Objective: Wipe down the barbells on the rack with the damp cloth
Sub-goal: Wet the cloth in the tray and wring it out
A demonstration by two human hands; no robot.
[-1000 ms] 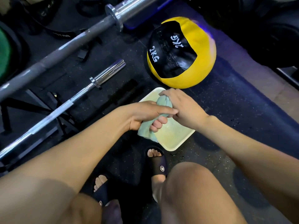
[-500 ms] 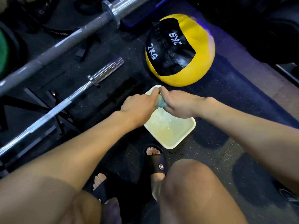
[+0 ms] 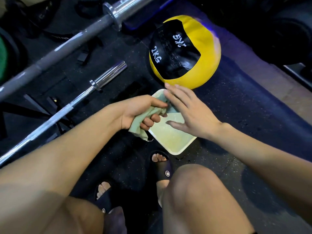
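My left hand (image 3: pixel 140 112) grips a pale green damp cloth (image 3: pixel 137 128), bunched in the fist, with one end hanging below the hand over the left edge of a white square basin (image 3: pixel 177 146) that holds water. My right hand (image 3: pixel 189 112) hovers over the basin with its fingers spread and straight, holding nothing. Two barbells lie to the left: a thin chrome barbell (image 3: pixel 55 119) on a low black rack, and a thicker grey barbell (image 3: pixel 67 48) behind it.
A yellow and black 2 kg medicine ball (image 3: pixel 199 48) sits just beyond the basin. My feet in black slides (image 3: pixel 163 168) stand on the dark speckled rubber floor below the basin. A green plate edge (image 3: pixel 2 61) shows at far left.
Both hands were wringing the cloth over the basin. Now my right hand has let go and opened, and my left hand alone holds the cloth, drawn slightly left.
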